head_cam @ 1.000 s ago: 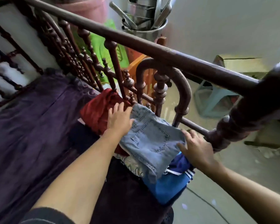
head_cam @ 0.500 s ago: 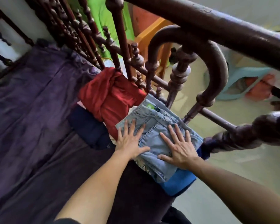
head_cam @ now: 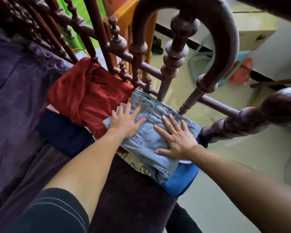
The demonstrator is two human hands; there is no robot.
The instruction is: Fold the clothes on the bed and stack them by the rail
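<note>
Folded light-blue jeans [head_cam: 149, 137] lie on top of a stack against the dark wooden bed rail [head_cam: 171, 76]. Under them show a patterned cloth [head_cam: 134, 161] and a bright blue garment [head_cam: 181, 180]. My left hand [head_cam: 126, 120] presses flat on the jeans' left part, fingers spread. My right hand [head_cam: 176, 138] presses flat on their right part, fingers spread too. A red garment [head_cam: 89, 96] sits folded to the left by the rail, on top of a navy one [head_cam: 64, 132].
The bed is covered by a purple sheet [head_cam: 18, 101] on the left. The bed's corner post [head_cam: 259, 116] is at the right. Beyond the rail are an orange wooden chair [head_cam: 124, 19], a pale floor and a light-green plastic stool [head_cam: 202, 64].
Both hands moved from the jeans' edges onto the top and now press flat. My view has come closer and lower over the stack.
</note>
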